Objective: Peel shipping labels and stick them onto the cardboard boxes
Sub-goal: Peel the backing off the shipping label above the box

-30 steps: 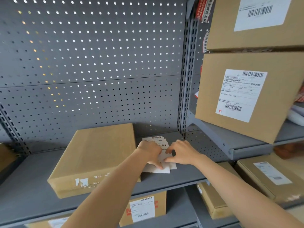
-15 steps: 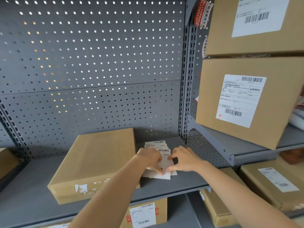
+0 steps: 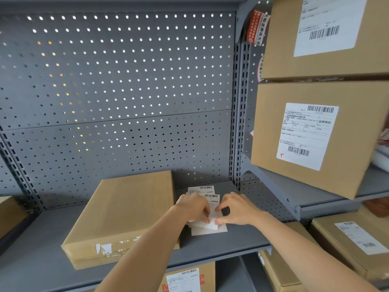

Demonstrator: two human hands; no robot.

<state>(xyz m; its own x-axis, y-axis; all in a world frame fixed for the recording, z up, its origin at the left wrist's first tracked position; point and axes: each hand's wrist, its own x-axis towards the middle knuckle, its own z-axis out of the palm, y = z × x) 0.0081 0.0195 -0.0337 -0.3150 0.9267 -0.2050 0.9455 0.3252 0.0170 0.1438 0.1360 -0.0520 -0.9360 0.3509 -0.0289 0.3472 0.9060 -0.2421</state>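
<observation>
A flat cardboard box [image 3: 126,216] and a stack of shipping labels [image 3: 207,207] were seen side by side on a grey shelf [image 3: 231,243] backed by perforated panel [image 3: 126,91]. The labels were pinched by the fingers of the left hand [image 3: 194,207] and right hand [image 3: 235,208], which partly hid them; their print was unreadable.

Warehouse stockroom, grey pegboard shelving [image 3: 126,102], labelled cardboard boxes [image 3: 311,140] stacked on metal shelves

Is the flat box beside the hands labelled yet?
Not yet: the flat box's top shows bare cardboard, and the labels lie on the shelf.
</observation>
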